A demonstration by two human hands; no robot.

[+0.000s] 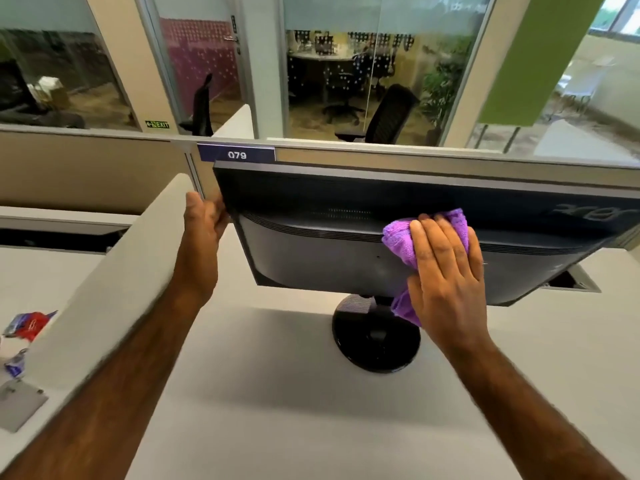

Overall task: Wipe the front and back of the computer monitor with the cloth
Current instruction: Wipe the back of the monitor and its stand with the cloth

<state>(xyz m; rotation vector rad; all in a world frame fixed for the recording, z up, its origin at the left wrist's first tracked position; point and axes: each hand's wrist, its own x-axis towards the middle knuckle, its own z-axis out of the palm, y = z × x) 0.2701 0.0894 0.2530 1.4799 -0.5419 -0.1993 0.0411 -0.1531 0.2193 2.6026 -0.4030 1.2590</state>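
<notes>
A person's right hand (446, 268) lies flat, fingers extended and together, pressing a bunched purple cloth (403, 249) against the rear casing of a black computer monitor (325, 254); folds of the cloth show above the fingertips and hang below the heel of the palm. The left hand (204, 230) grips the monitor's left edge, fingers curled around it out of sight behind the panel, the thumb on the near side. Both forearms are bare and reach in from the bottom of the frame. The monitor is turned with its back to the camera and stands on a round black base (375, 344) near the middle of a pale grey worktop (277, 410); an embossed logo shows on its upper right corner. A low padded divider (104, 289) runs along the left of the worktop, with a red and blue packet (29, 323) lying beyond it. Behind the monitor a partition carries a blue plate (236, 154) reading 079. Glass walls farther back show black office chairs (384, 116) and a green exit sign (157, 124).
</notes>
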